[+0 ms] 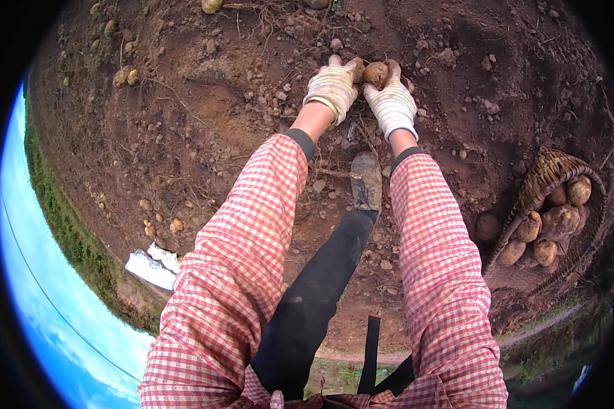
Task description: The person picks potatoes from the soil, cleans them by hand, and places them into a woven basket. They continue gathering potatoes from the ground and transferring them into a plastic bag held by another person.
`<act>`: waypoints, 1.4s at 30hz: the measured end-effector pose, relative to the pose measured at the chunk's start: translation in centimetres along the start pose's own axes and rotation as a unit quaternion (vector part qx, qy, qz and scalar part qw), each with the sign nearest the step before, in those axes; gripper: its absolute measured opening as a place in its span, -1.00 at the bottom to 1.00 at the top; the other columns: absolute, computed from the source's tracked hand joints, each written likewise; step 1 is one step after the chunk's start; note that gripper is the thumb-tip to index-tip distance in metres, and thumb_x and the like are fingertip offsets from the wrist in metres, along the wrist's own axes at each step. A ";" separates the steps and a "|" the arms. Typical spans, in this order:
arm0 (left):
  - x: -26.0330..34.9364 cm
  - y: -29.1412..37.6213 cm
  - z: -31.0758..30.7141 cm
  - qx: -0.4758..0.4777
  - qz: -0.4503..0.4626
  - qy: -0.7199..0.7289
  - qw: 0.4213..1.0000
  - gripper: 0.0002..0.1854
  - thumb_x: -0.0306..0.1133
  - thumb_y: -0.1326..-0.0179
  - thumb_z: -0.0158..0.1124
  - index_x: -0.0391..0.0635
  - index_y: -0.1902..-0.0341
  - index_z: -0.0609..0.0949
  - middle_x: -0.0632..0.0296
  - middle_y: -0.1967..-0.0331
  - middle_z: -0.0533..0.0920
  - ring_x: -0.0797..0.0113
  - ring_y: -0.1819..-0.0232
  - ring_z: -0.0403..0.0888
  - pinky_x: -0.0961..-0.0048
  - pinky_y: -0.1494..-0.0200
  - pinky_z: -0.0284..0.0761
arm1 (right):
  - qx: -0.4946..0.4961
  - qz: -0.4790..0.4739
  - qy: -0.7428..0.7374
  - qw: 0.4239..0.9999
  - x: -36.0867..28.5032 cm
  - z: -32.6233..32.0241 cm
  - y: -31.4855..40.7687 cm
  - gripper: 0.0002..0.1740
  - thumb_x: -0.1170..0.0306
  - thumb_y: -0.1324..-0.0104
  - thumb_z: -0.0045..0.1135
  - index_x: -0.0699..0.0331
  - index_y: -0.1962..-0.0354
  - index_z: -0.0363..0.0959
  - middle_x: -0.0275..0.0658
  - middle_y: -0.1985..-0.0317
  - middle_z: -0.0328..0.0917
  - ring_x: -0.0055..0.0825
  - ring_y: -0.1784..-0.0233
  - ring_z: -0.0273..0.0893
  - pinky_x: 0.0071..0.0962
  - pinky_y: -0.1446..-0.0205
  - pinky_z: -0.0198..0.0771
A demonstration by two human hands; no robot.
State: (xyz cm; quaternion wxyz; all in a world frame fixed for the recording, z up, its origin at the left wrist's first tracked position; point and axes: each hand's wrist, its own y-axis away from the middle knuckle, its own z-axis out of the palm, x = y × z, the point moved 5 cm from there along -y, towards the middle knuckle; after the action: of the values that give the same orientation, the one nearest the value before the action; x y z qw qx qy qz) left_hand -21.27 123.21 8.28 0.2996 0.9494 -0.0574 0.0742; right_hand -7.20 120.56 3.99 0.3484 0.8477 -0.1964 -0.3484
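Both my hands wear cream-coloured knit work gloves and reach forward close together over loose brown soil. My left hand (333,88) has its fingers around a soil-covered potato (358,70), partly hidden by the glove. Against it, my right hand (392,99) grips another brown potato (376,75) from its right side. A woven wicker basket (550,171) lies tilted at the right with several potatoes (560,222) in it. One dark potato (488,227) rests on the ground just outside its rim.
My shoe (366,179) stands on the soil below my hands. Loose potatoes (122,77) lie at the upper left, more (176,225) at the lower left near white sacks (151,268). Another potato (212,5) lies at the top edge. Clods and dry stems are scattered about.
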 end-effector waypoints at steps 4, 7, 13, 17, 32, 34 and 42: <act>0.6 -3.1 2.6 -0.060 -0.050 -0.025 0.997 -0.33 -0.27 -0.12 0.46 0.29 -0.36 0.49 -0.12 -0.30 0.45 -0.17 -0.19 0.59 0.02 -0.14 0.62 | -0.050 -0.028 -0.070 0.996 3.7 1.0 -0.3 -0.04 0.03 -0.18 0.31 -0.04 -0.48 0.10 0.11 -0.17 0.57 0.03 -0.19 0.60 -0.12 -0.26 0.50; -0.4 -0.1 2.5 -0.064 -0.081 0.103 0.989 -0.34 -0.28 -0.06 0.48 0.18 -0.31 0.53 -0.09 -0.18 0.52 -0.11 -0.13 0.62 0.09 -0.18 0.60 | -0.085 -0.061 -0.290 0.951 6.3 1.0 2.1 -0.18 0.15 -0.28 0.26 0.16 -0.43 0.18 0.03 -0.23 0.53 -0.06 -0.21 0.59 -0.15 -0.22 0.56; 1.5 12.6 4.1 -0.077 -0.120 0.378 0.915 -0.53 -0.43 -0.16 0.24 0.04 -0.20 0.53 0.15 -0.05 0.53 0.21 -0.09 0.50 0.29 -0.20 0.44 | -0.326 0.041 -0.764 0.555 9.4 3.2 15.6 -0.07 -0.15 -0.36 0.22 0.27 -0.42 0.14 0.11 -0.12 0.55 -0.02 0.08 0.73 -0.08 0.07 0.79; 4.5 19.1 4.2 -0.119 -0.062 0.400 0.907 -0.45 -0.42 -0.11 0.26 0.07 -0.25 0.50 0.09 -0.13 0.49 0.11 -0.19 0.45 0.23 -0.30 0.40 | -0.333 0.192 -0.770 0.510 11.7 1.8 23.5 -0.12 -0.06 -0.36 0.28 0.32 -0.40 0.18 0.09 -0.10 0.57 0.05 0.11 0.73 0.00 0.13 0.79; -8.3 21.0 9.1 -0.166 -0.316 0.167 0.919 -0.47 -0.20 -0.17 0.35 0.04 -0.25 0.55 -0.26 -0.27 0.47 -0.17 -0.27 0.51 0.07 -0.30 0.48 | 0.045 -0.104 -0.926 0.360 28.4 -18.7 29.6 -0.25 0.02 -0.42 0.13 0.38 -0.36 0.26 0.03 -0.17 0.50 -0.20 -0.16 0.58 -0.20 -0.21 0.62; -7.7 20.7 7.4 -0.154 -0.244 0.183 0.940 -0.47 -0.17 -0.17 0.37 -0.02 -0.22 0.57 -0.20 -0.24 0.52 -0.17 -0.25 0.53 0.07 -0.28 0.47 | 0.012 -0.126 -0.925 0.358 26.6 -17.2 29.2 -0.26 0.02 -0.45 0.10 0.39 -0.37 0.25 -0.02 -0.13 0.52 -0.25 -0.04 0.58 -0.30 -0.10 0.62; -10.5 18.5 -5.5 -0.143 -0.220 0.228 0.938 -0.50 -0.09 -0.21 0.33 -0.06 -0.18 0.62 -0.14 -0.19 0.60 -0.13 -0.25 0.55 0.09 -0.28 0.45 | -0.031 0.023 -0.742 0.669 3.5 -18.7 21.4 -0.44 0.11 -0.51 0.12 0.31 -0.27 0.39 -0.16 0.11 0.65 -0.42 0.22 0.63 -0.47 0.21 0.65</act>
State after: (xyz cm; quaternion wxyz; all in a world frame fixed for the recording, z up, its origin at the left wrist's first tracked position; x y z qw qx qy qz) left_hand -34.98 111.94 21.26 0.4465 0.8430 0.2123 0.2118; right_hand 6.86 112.53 27.58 0.1211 0.2931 -0.3991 -0.8603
